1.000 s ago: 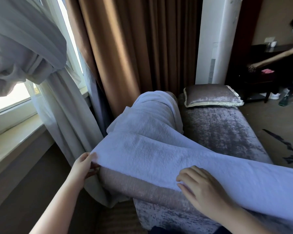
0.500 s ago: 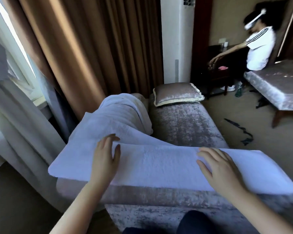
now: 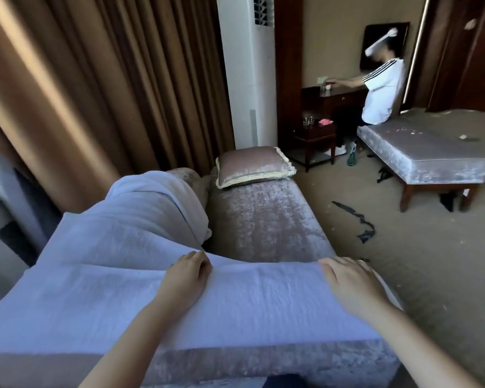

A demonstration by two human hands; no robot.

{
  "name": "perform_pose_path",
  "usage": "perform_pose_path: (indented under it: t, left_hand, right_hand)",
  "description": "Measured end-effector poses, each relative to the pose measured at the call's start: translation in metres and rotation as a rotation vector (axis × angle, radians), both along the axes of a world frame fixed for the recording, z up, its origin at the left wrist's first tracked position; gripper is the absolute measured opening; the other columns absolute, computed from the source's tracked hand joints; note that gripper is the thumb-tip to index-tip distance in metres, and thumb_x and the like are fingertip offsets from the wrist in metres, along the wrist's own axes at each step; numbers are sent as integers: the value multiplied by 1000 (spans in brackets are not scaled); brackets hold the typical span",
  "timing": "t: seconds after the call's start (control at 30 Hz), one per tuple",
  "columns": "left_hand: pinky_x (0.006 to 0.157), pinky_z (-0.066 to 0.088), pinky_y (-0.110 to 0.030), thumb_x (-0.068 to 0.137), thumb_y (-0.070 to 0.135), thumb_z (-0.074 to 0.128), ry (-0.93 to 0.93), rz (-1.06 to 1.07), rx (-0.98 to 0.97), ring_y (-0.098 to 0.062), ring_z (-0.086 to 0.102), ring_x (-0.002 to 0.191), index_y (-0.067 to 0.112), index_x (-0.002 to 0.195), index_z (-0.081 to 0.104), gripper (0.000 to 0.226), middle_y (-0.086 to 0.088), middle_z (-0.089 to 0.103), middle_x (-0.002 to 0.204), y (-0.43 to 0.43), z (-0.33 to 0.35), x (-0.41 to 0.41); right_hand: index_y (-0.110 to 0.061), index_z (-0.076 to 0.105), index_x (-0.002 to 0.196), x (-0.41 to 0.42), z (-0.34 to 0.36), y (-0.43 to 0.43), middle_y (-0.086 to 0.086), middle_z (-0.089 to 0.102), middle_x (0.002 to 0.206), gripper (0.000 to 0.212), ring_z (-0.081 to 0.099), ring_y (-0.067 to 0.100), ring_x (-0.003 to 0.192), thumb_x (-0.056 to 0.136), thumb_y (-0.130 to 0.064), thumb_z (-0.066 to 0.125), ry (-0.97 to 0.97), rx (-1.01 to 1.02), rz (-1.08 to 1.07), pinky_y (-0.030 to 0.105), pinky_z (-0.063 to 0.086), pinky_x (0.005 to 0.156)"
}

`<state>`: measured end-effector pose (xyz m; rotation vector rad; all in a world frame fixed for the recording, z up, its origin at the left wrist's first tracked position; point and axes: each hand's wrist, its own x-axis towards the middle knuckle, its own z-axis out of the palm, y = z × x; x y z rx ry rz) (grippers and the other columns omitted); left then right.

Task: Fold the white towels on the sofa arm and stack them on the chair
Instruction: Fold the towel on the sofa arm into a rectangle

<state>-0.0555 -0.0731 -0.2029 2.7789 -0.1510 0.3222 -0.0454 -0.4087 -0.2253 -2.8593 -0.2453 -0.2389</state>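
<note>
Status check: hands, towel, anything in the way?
Left hand curls over far edge of towel. Right hand flat on its right end. Towel across sofa arm. Second towel behind.

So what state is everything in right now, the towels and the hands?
Front towel, spread flat across the sofa arm.
Back towel, draped, unfolded.
Left hand, on the front towel's far edge; grip unclear.
Right hand, same, at its right end.
Cushion, lying flat on the seat.

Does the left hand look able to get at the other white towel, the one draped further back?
Probably yes. The left hand is at the far edge of the flat towel, and the draped towel lies just beyond, with nothing between them.
</note>
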Motion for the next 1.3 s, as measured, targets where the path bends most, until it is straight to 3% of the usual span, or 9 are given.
perform_pose_path:
  t: [0.17, 0.3, 0.47, 0.67, 0.8, 0.93, 1.03, 1.2, 1.3]
  left_hand:
    - [73, 35, -30, 99, 22, 49, -35, -26, 140, -20, 53, 101, 16, 97, 62, 15, 3, 59, 103, -2, 19, 44]
    - [85, 35, -33, 100, 24, 46, 13, -56, 422, -22, 49, 119, 19, 117, 60, 22, 2, 57, 120, -13, 11, 95]
    - [86, 34, -29, 100, 34, 44, 136, -155, 516, -16, 48, 118, 26, 114, 63, 25, 7, 58, 120, -15, -15, 116]
    - [92, 30, -26, 97, 25, 52, 279, -137, 566, -14, 50, 116, 27, 112, 65, 20, 9, 61, 118, -12, -19, 122]
    - [73, 30, -28, 93, 6, 47, 49, -156, 441, -21, 56, 102, 26, 94, 51, 20, 5, 55, 106, -11, -13, 119]
    - [58, 36, -34, 85, 18, 32, -274, -269, 192, -26, 55, 72, 18, 81, 48, 17, 2, 48, 81, -5, -8, 115]
    - [61, 45, -41, 89, 19, 30, -379, -233, 90, -23, 51, 74, 15, 84, 52, 23, 2, 49, 83, -6, -1, 110]
    - [66, 46, -43, 91, 12, 43, -480, -213, 26, -22, 50, 77, 13, 86, 54, 12, 0, 52, 84, -8, 5, 109]
    - [66, 45, -43, 91, 11, 44, -528, -195, 29, -23, 49, 76, 13, 86, 54, 12, -1, 52, 84, -8, 6, 110]
  right_hand:
    - [-26, 56, 124, 23, 12, 15, -10, 60, 122, 32, 52, 14, 114, 104, -28, 31, -49, 33, 76, 30, 39, 90]
    - [-22, 65, 106, 68, 29, 52, -6, 65, 104, 26, 56, 18, 101, 100, -22, 40, -227, 131, 208, 33, 41, 87]
    - [-16, 68, 82, 101, 16, 81, -4, 65, 81, 18, 62, 21, 77, 78, -8, 54, -338, 226, 203, 30, 47, 63]
    - [-14, 68, 95, 109, 5, 78, -1, 65, 94, 22, 57, 23, 93, 85, 0, 55, -293, 176, 171, 28, 38, 73]
    - [-19, 62, 117, 109, 5, 78, -4, 61, 116, 31, 48, 17, 113, 94, -6, 45, -199, 130, 203, 27, 37, 89]
    - [-25, 42, 140, 109, 5, 80, -4, 54, 131, 52, 44, 18, 122, 93, -3, 43, -107, 118, 239, 28, 36, 97]
    - [-34, 30, 145, 108, 0, 81, -2, 52, 131, 64, 49, 23, 115, 91, -2, 43, -63, 154, 249, 31, 41, 91]
    - [-26, 46, 127, 110, 1, 80, -1, 52, 96, 37, 48, 23, 104, 94, -11, 42, -106, 12, 160, 32, 31, 83]
    - [-21, 54, 113, 113, 2, 77, -2, 62, 102, 20, 49, 21, 106, 95, -23, 45, -213, -11, -17, 34, 27, 88]
